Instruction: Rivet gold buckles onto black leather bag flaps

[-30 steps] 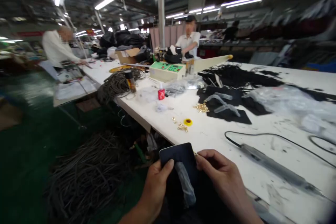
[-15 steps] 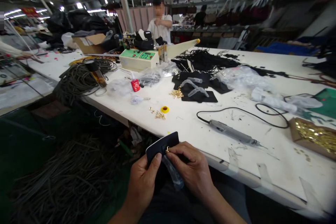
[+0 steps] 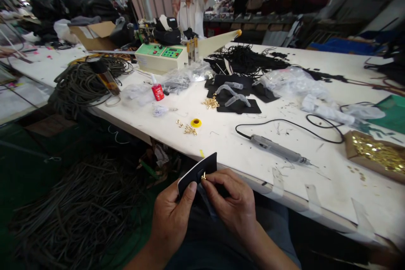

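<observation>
A flat black piece [image 3: 198, 171] with a pale edge is held in my left hand [image 3: 173, 211], thumb on its face. My right hand [image 3: 233, 200] pinches a small gold metal part [image 3: 203, 176] against the black piece, near its middle. A clear plastic-wrapped strip hangs beneath, between the hands, partly hidden. On the white table beyond lie small gold parts [image 3: 190, 130] beside a yellow ring-shaped spool [image 3: 195, 122]. More gold parts [image 3: 211, 102] are heaped by stacked black pieces [image 3: 243, 106].
A grey pen-like power tool [image 3: 280, 149] with a black cord lies on the white table [image 3: 221, 135]. Around it are a red bottle [image 3: 157, 89], a machine [image 3: 161, 57], a cable coil [image 3: 82, 80] and a carton of gold parts [image 3: 378, 152]. Across stands a person [image 3: 191, 12].
The view has shifted slightly, so the table items sit higher and a bit left. Both hands keep their hold, with the black piece slightly turned. The person across has raised an arm.
</observation>
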Action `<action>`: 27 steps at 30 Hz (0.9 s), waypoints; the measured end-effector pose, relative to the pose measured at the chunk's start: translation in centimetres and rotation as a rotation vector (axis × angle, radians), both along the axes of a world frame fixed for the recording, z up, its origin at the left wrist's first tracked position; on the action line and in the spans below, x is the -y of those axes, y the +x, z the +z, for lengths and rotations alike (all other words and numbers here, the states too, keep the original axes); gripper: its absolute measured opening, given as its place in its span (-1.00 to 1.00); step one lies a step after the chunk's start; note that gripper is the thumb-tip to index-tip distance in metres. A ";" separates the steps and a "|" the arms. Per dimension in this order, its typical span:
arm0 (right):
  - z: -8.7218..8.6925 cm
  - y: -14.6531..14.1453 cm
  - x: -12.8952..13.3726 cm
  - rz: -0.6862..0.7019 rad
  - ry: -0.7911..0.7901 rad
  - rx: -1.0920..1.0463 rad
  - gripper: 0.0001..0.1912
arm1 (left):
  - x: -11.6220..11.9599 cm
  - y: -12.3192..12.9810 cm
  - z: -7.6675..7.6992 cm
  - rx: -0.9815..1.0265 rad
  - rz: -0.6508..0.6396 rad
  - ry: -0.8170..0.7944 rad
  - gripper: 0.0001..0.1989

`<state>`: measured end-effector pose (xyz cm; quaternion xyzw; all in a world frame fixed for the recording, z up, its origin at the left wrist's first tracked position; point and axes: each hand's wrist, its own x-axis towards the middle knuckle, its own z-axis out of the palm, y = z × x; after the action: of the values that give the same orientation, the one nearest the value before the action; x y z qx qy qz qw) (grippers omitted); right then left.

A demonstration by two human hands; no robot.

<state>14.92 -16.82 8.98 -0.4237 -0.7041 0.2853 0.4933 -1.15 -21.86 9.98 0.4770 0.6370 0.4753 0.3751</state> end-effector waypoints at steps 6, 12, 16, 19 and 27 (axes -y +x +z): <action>-0.2 -0.3 0.1 -0.002 0.065 -0.047 -0.91 | 0.0 -0.3 -0.3 0.029 0.013 -0.049 -0.60; 0.2 -0.4 0.1 -0.009 0.060 -0.070 -0.88 | -0.1 -0.3 -0.2 0.141 0.032 -0.122 -0.54; 0.3 -0.3 0.1 -0.016 0.076 -0.041 -0.89 | -0.1 -0.3 -0.2 0.113 0.028 -0.111 -0.56; 0.2 -0.2 0.1 -0.020 0.084 -0.014 -0.91 | 0.0 -0.2 -0.1 0.043 0.013 -0.069 -0.60; 0.0 -0.3 0.5 -0.006 0.060 -0.018 -0.88 | 0.5 0.2 -0.3 -0.132 -0.051 0.058 -0.67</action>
<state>14.66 -17.27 8.95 -0.4084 -0.7065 0.2662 0.5130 -0.98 -22.39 9.69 0.5340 0.6340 0.4515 0.3301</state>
